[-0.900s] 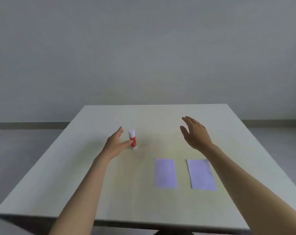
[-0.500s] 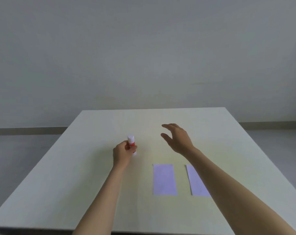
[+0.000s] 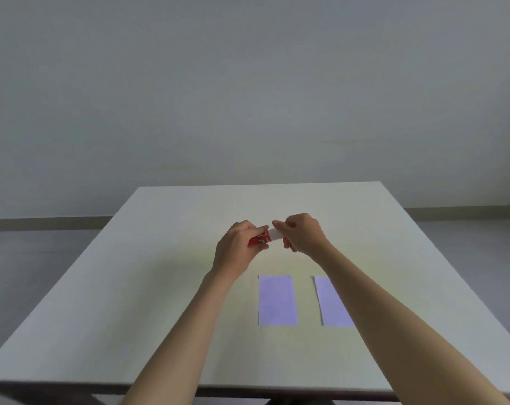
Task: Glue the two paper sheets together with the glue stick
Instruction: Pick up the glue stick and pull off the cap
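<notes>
Above the middle of the counter (image 3: 160, 287), your left hand (image 3: 236, 248) clenched the glue stick (image 3: 259, 238), right hand (image 3: 302, 233) fingers pinching its white cap. Uncapping, I'd say. Both paper sheets (image 3: 277, 301) lay apart near the front edge, unglued; next needed a pull.

text: white print on your glue stick (image 3: 261, 239) red label (too blurred to read) | paper sheets: no marks | nothing else legible
</notes>
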{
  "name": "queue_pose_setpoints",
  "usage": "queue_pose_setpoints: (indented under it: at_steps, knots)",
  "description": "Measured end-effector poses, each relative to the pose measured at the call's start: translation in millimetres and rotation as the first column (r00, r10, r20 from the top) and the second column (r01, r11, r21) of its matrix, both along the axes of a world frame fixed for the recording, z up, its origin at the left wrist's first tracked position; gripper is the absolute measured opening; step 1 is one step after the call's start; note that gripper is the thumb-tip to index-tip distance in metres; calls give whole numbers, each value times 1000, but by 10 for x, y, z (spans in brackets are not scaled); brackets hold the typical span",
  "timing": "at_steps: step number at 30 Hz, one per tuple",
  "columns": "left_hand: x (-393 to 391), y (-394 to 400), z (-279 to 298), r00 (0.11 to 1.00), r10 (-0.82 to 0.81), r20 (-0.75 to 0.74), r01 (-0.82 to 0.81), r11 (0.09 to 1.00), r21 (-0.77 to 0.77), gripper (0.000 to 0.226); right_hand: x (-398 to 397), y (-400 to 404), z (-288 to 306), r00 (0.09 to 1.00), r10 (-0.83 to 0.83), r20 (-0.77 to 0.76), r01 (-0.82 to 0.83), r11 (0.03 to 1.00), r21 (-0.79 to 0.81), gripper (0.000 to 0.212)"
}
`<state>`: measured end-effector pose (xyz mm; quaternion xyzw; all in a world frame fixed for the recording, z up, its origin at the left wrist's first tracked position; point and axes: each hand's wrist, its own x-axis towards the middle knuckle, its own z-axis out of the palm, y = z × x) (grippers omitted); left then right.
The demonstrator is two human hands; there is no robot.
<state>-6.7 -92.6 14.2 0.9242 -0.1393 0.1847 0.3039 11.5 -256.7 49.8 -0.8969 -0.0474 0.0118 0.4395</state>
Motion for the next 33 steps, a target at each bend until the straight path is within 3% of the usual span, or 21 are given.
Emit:
queue_pose_setpoints:
  at_steps: [3, 6, 10, 15, 20, 25, 27, 30, 33]
  knots:
    - [-34, -25, 3, 1000, -4, -7, 4, 1000, 16, 40, -35, -116, -15, 988, 150, -41, -144, 981, 131, 5]
    - [-35, -36, 21, 1000, -4, -14, 4, 1000, 21, 37, -48, -157, -7, 978, 190, -91, -172, 969, 178, 28]
    - [-9, -58, 47, 1000, -1, -1, 1, 999, 42, 38, -19, -116, 21, 974, 55, -218, -31, 993, 111, 51]
    - [0, -7, 7, 1000, 1, -23, 1, 996, 91, 39, -4, -154, -41, 974, 186, -131, -168, 976, 140, 13]
    - [28, -19, -22, 999, 4, -52, 1, 995, 105, 37, 22, -95, -68, 959, 118, -257, -81, 986, 148, 42]
    - [62, -13, -27, 996, -1, -91, 8, 997, 79, 36, 65, -190, -138, 978, 179, -109, -153, 965, 212, 8]
    - [79, 25, -64, 991, 7, -133, 1, 998, 61, 27, 76, -332, -142, 980, 184, -70, -162, 956, 243, 6]
    - [103, 111, -167, 981, 33, -191, -30, 999, 18, 15, 138, -660, -222, 998, -13, -62, 24, 983, 182, 8]
    - [84, 139, -234, 964, 16, -266, -47, 993, -111, 19, 190, -1089, -367, 957, -291, -13, 288, 952, -106, 21]
